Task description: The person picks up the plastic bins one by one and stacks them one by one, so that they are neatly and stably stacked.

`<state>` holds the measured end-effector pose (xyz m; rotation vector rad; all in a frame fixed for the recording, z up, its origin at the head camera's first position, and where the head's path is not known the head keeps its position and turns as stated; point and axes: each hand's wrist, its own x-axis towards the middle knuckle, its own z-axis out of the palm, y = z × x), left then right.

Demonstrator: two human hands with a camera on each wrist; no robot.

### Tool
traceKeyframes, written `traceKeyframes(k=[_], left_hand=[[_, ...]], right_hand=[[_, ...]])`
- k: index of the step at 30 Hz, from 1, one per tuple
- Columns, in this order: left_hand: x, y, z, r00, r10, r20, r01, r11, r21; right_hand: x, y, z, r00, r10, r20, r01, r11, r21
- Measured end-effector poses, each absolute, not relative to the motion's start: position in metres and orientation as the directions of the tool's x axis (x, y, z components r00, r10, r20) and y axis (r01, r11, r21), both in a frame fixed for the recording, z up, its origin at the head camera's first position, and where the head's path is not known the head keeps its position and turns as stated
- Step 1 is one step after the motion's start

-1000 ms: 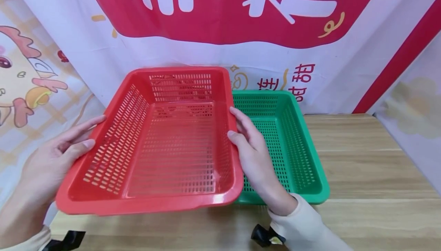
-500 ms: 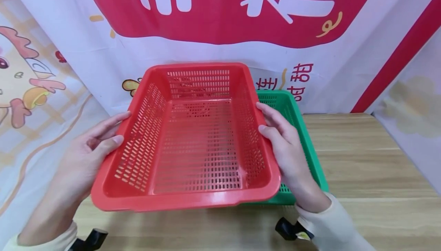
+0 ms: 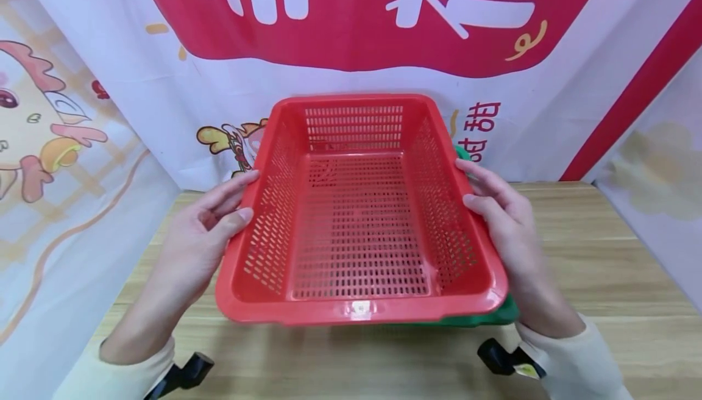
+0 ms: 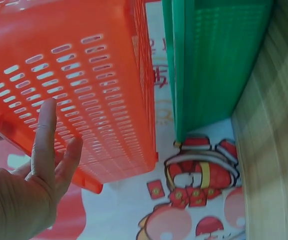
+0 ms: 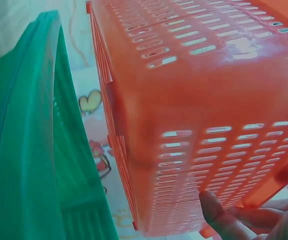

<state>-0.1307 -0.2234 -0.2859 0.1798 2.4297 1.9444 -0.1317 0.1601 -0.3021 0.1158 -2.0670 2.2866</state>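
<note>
A red plastic basket (image 3: 356, 217) with slotted sides and floor is held level between my two hands, its inside facing up and bare. My left hand (image 3: 205, 235) grips the left rim, thumb on top; in the left wrist view its fingers (image 4: 44, 135) lie against the slotted side wall. On the right rim my right hand (image 3: 507, 235) grips the same way, with fingertips (image 5: 211, 202) against the wall in the right wrist view. Beneath stands a green basket (image 3: 501, 314), mostly hidden in the head view. Both wrist views show a gap between the red basket and the green one.
The green basket stands on a wood-grain table (image 3: 592, 266). Behind the table hangs a printed red and white cloth (image 3: 340, 28). Another printed cloth (image 3: 49, 235) runs along the left side, and a pale one (image 3: 658, 168) along the right.
Both hands have carried the red basket to the right, from beside and partly over the green basket to above it. The green basket is now almost wholly covered in the head view.
</note>
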Motion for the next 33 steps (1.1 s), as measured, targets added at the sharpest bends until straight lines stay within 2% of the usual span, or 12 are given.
traceKeyframes(k=[5, 23, 33], left_hand=[[-0.13, -0.213, -0.283, -0.992, 0.104, 0.065, 0.09, 0.26, 0.961], [-0.147, -0.172, -0.299, -0.987, 0.139, 0.082, 0.111, 0.211, 0.971], [-0.153, -0.161, -0.313, -0.984, 0.163, 0.077, 0.107, 0.189, 0.976]], right_hand=[[-0.134, 0.169, -0.307, -0.994, 0.012, 0.105, -0.106, -0.127, -0.986], [-0.138, 0.217, -0.32, -0.996, 0.049, 0.08, -0.086, -0.134, -0.987], [-0.141, 0.231, -0.331, -0.996, 0.046, 0.079, -0.083, -0.089, -0.993]])
